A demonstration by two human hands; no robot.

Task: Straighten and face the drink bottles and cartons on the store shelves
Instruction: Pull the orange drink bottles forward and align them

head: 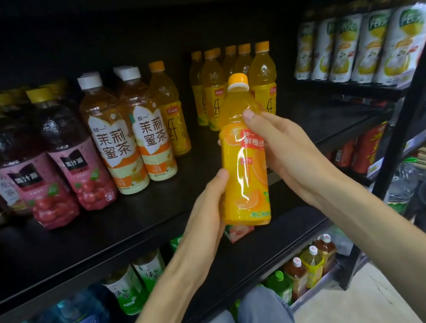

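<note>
While the orange juice bottle (243, 158) is held up off the shelf board (134, 223), both hands share it in the head view: the left hand (206, 202) wraps the lower body with its thumb pressed on the label, and the right hand (282, 148) grasps the shoulder, thumb tip on the clear plastic just under the neck. The bottle stands nearly upright, tilted a little, its orange-slice label turned toward the camera, in front of the bare stretch of board between two groups of stock.

Behind it stands a cluster of matching orange bottles (235, 84) set well back. To the left are one more orange bottle (170, 107), then the jasmine tea bottles (129, 133), then the dark red drinks (55, 163). White-and-yellow cartons (358, 46) line the next bay.

The likely trouble is in the placing. The wrap looks glossy, so a loosened grip could let the bottle slip through. Pushed in too quickly, its base might knock the back cluster, which stands close together, and tip several at once. Set down without a final twist, the label could end up facing off to one side.
</note>
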